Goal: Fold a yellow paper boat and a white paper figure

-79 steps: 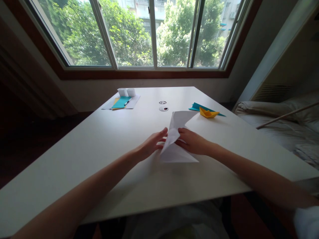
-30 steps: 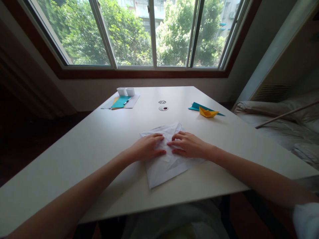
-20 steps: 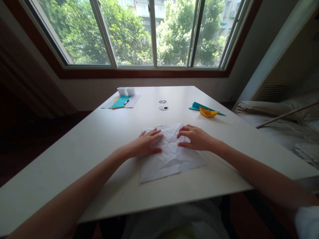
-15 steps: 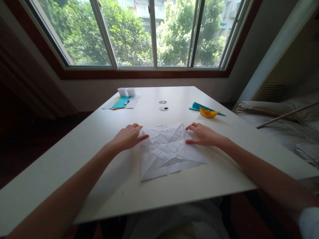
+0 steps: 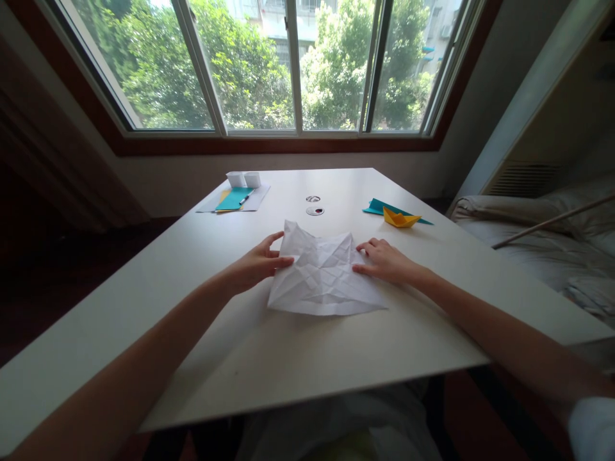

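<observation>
A creased white sheet of paper (image 5: 324,278) rests between my two hands on the white table, marked all over with crossing folds. Its far left corner stands up from the tabletop. My left hand (image 5: 262,261) grips the left edge, thumb on top and the other fingers behind the paper. On the right edge lies my right hand (image 5: 382,258), thumb and fingers apart, touching the sheet.
A yellow paper boat (image 5: 401,218) and a teal folded paper plane (image 5: 377,206) sit at the right. Coloured sheets (image 5: 233,199), a pen (image 5: 245,199) and white paper boxes (image 5: 235,179) are at the far left. Two round inserts (image 5: 314,210) lie mid-table.
My left hand has raised the sheet's far left corner and its fingers have gone behind it. The sheet's near edge has moved away from me. My right hand has barely moved.
</observation>
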### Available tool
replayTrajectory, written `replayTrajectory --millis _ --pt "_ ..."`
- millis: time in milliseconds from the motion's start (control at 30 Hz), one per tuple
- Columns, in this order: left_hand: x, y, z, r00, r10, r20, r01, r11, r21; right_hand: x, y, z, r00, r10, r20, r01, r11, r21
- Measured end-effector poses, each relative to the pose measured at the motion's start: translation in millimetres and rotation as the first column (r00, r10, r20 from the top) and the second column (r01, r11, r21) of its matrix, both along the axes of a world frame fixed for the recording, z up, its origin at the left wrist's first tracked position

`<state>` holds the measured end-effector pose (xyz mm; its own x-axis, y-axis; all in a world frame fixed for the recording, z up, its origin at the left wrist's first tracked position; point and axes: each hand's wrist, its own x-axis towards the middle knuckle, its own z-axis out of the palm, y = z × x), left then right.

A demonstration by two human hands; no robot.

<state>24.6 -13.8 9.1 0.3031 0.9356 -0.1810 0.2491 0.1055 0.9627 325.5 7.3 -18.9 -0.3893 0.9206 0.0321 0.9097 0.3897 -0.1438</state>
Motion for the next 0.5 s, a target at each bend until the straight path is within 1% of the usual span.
replayTrajectory --millis 67,133,167,267,333,400,500 --pt "-0.3 0.8 -1.0 0.996 0.071 0.062 -0.069 0.997 -0.031 0.3 1.4 -0.2 1.000 -0.015 -0.004 0.015 1.000 -0.010" --pt "-2.6 4.8 -4.2 0.987 0.147 0.071 -0.144 0.988 -0.051 1.6 3.9 -0.2 0.999 -0.040 -0.020 0.039 0.998 -0.044" --pt "-4.2 7.3 -6.4 0.985 0.149 0.083 -0.144 0.987 -0.071 2.5 5.4 -0.3 0.998 -0.053 -0.035 0.050 0.997 -0.067" --pt "-8.2 14.2 -12.7 0.987 0.057 0.152 -0.036 0.990 -0.138 5.0 9.7 -1.1 0.991 -0.067 -0.116 0.052 0.991 -0.126" --pt "-9.5 16.6 -15.5 0.986 0.043 0.162 -0.017 0.988 -0.154 5.8 11.9 -2.4 0.970 -0.085 -0.228 0.046 0.984 -0.171" --pt "-10.6 17.7 -17.2 0.986 0.070 0.155 -0.045 0.987 -0.157 5.9 13.1 -3.7 0.911 -0.122 -0.393 0.029 0.972 -0.233" --pt "-14.7 19.4 -19.1 0.989 0.061 0.137 -0.040 0.988 -0.151 6.8 13.8 -3.4 0.766 -0.190 -0.614 -0.059 0.931 -0.361"
